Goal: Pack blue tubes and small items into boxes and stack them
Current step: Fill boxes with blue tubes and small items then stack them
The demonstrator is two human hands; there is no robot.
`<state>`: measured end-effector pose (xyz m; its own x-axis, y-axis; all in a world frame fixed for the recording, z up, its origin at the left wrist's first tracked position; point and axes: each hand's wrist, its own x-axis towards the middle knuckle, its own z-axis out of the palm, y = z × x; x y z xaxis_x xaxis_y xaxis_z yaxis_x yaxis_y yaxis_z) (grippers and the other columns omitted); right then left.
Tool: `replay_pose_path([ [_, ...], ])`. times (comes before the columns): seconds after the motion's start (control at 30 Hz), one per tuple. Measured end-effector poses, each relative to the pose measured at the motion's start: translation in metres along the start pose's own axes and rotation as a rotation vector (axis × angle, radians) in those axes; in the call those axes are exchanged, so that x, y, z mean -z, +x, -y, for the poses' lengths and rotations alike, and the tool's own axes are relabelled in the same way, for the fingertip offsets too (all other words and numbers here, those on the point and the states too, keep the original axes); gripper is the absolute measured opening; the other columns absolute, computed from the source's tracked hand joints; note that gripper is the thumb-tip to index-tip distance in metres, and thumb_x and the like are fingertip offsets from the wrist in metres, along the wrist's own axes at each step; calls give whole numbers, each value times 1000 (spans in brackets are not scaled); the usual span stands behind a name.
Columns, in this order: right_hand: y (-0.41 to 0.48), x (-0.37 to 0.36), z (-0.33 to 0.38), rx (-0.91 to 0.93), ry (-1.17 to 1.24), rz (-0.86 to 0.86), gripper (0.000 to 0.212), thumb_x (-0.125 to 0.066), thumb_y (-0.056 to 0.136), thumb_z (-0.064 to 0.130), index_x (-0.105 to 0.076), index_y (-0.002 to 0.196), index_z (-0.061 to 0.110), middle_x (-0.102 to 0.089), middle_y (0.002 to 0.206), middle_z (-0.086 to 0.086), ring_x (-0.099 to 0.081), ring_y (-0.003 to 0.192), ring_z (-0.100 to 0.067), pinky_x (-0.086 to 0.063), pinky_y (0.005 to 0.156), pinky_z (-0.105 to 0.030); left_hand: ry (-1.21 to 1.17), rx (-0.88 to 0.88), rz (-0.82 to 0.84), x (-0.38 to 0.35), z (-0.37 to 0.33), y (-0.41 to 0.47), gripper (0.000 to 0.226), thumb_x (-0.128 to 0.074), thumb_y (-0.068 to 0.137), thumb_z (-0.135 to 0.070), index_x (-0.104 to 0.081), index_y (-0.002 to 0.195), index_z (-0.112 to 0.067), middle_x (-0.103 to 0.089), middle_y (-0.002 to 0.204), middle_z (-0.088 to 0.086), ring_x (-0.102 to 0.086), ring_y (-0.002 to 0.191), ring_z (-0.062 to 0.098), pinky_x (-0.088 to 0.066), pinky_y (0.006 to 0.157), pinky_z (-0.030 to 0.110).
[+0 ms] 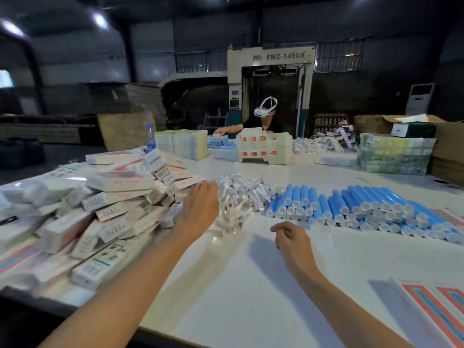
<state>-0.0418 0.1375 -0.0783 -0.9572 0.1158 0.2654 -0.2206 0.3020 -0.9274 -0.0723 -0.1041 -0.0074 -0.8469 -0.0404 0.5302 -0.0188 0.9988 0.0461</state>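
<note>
You worked at a wide white bench (251,285) that carried everything. The biggest mass on it was the heap of boxes (113,197) on your left. They looked closed and filled, but they were tumbled loosely at all angles, not squared into a stack. Judging by that heap, a good share of the packing was done, while the stacking was hardly begun.

On your right lay the blue tubes (364,207), a large bank of them still unpacked, so plenty of work remained. They lay flat and parallel in layered rows. Their long axes ran away from you, leaning a little to the left, and their white capped ends faced you.

Between the heap and the tubes sat the pile of small items (241,197) in clear wrappers, jumbled with no common direction. At your near right, flat printed box blanks (437,310) waited unfolded.

Your left hand (200,207) reached forward with straight, relaxed fingers and gripped nothing, between the heap of boxes and the small items. Your right hand (292,238) hung above bare bench near the tubes, fingers loosely curled, with nothing visible in it.
</note>
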Motion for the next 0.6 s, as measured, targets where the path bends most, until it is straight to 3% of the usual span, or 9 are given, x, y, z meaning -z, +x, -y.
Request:
replay_pose_path([
  [0.1,1,1,-4,6,22,21,30,-50,95,4,-73,90,24,-62,62,0,-52,52,-8,-39,50,-22,309,5,8,-5,30,32,35,-54,100,-11,-54,135,-13,-59,136,7,-53,129,28,-44,101,39],
  [0.2,3,-1,-3,10,37,38,30,-50,95,3,-72,90,22,-60,58,2,-50,50,-8,-36,48,-20,481,62,55,-11,56,59,44,-60,103,-31,-52,143,-14,-57,144,8,-51,134,29,-43,108,43],
  [0.3,3,-5,-1,24,22,71,30,-50,95,3,-72,90,23,-59,56,2,-49,50,-7,-37,51,-23,545,146,141,-17,73,76,53,-55,105,-51,-53,145,-17,-51,151,10,-43,144,35,-42,112,48],
  [0.47,2,-5,2,29,13,111,31,-48,95,3,-71,90,24,-59,57,2,-49,50,-8,-37,54,-26,599,130,177,-27,86,88,52,-51,104,-60,-61,141,-24,-33,165,10,-35,147,34,-43,110,47],
  [0.6,-2,-4,5,39,-2,135,31,-47,95,3,-70,91,24,-61,61,-1,-50,54,-12,-39,56,-28,616,99,137,-26,81,83,53,-46,104,-66,-64,134,-25,-50,149,7,-50,135,30,-47,100,42],
])
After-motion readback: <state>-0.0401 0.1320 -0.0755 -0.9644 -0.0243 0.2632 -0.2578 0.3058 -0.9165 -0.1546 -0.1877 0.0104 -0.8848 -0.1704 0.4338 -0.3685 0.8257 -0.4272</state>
